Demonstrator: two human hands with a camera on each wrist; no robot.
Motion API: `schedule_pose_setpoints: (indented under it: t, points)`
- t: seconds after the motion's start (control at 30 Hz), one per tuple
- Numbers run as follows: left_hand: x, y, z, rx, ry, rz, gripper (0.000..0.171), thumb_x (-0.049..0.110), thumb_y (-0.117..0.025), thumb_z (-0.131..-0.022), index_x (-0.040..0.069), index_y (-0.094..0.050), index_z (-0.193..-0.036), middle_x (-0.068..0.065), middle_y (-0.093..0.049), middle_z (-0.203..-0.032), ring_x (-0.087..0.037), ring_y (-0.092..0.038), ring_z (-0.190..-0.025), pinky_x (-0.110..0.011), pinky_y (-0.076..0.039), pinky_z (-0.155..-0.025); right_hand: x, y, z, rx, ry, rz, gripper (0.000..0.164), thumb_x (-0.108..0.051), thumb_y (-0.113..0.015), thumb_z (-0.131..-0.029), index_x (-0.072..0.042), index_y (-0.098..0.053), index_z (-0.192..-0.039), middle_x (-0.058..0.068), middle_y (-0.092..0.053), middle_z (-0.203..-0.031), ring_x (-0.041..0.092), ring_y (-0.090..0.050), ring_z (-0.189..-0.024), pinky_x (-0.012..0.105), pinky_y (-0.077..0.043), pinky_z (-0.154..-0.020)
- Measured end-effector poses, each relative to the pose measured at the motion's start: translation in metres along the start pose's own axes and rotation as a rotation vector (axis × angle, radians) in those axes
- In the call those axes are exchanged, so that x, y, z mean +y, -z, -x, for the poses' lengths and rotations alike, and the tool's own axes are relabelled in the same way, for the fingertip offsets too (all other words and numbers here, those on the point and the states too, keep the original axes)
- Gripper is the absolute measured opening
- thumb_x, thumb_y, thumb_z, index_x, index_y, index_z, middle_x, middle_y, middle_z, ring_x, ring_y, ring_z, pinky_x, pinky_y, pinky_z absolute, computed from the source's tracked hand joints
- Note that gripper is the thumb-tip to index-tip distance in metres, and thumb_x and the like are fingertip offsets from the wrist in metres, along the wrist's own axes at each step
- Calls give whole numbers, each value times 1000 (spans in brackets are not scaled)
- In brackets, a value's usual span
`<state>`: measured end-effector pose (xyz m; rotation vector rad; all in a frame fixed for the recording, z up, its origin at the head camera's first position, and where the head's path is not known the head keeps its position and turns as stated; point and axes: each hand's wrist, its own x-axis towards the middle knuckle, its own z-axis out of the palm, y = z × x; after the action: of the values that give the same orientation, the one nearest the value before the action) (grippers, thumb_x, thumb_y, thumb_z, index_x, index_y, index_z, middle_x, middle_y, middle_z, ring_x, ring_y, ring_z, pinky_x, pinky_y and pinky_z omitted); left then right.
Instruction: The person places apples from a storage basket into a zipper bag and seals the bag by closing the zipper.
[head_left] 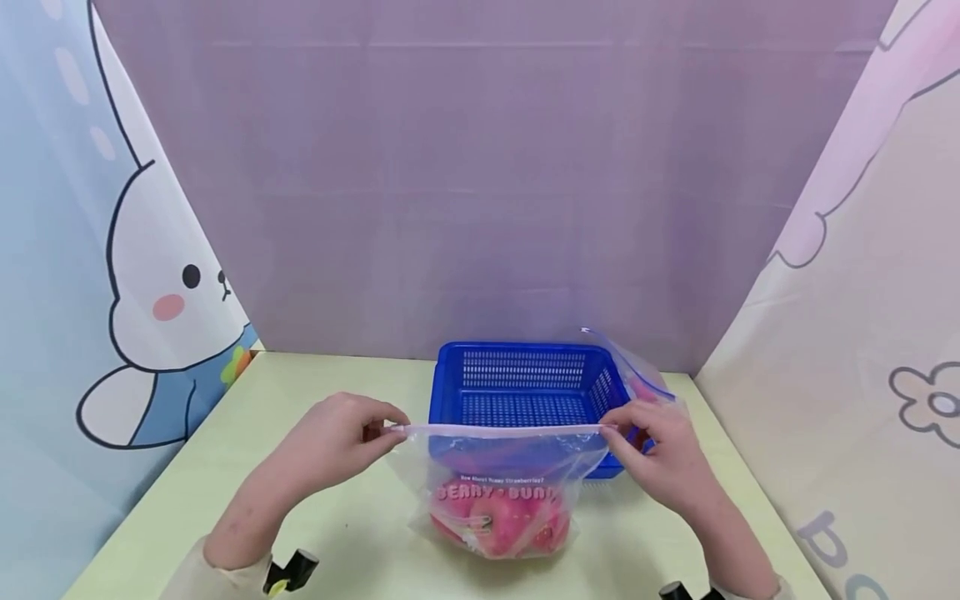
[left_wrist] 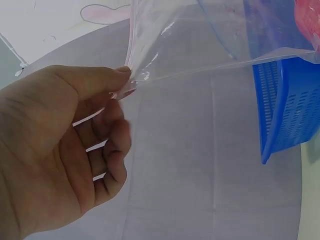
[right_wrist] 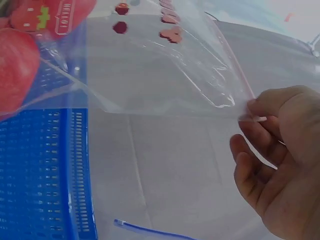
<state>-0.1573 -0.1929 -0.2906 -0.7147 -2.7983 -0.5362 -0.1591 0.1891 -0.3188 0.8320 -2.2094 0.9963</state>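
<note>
A clear zip bag [head_left: 517, 458] with a pink top edge and printed lettering is stretched level between two hands. Inside, at its bottom, lie several round pinkish-red pieces [head_left: 506, 521] that look like tomatoes. My left hand [head_left: 341, 437] pinches the bag's left top corner between thumb and forefinger, its other fingers loosely curled in the left wrist view. At the opposite corner, my right hand [head_left: 656, 446] pinches the end of the pink strip the same way. Through the clear film the front of a blue basket [head_left: 442, 392] shows behind the bag.
Behind the basket's right side stands a second clear bag [head_left: 637, 371] with a blue zip strip and something reddish inside. A pale yellow table [head_left: 360, 533] lies beneath, with a grey-purple cloth [head_left: 480, 183] at the back and printed cartoon panels [head_left: 172, 317] at the sides.
</note>
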Motion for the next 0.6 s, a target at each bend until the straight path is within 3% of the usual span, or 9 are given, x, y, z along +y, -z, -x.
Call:
schedule_pose_setpoints:
  t: [0.13,0.27,0.4,0.6]
  points:
    - [1,4,4,19,-18,-32,6,37,-63,-80,37,-63,-86,18,-42,-50,-1,-38,-43,-20,-33,-40,-21,7,-6,27,31,-50,19,8,-68,-70,-10,-64,-76,-5,-57,-67,7,-44,-49,18,-38,-43]
    - [7,12,10,89,-24,-33,6,37,-61,-81,38,-62,-87,18,-39,-47,-1,-34,-40,-20,-29,-38,-33,11,-10,107,99,-124,25,17,-66,-65,-6,-63,-74,-2,-56,-66,6,-42,-49,17,-35,-41]
    - [21,25,12,146,50,23,6,36,-58,-84,36,-59,-89,16,-42,-48,-3,-37,-39,-22,-32,-38,-41,17,-14,147,112,-224,26,22,-62,-65,-1,-62,-76,2,-54,-64,7,-43,-49,18,-35,-38]
    - [45,42,9,110,179,232,11,39,-47,-89,31,-52,-95,11,-55,-55,-11,-42,-39,-26,-35,-37,-52,29,-18,157,85,-478,24,26,-53,-70,7,-59,-83,8,-51,-60,11,-47,-42,19,-34,-29]
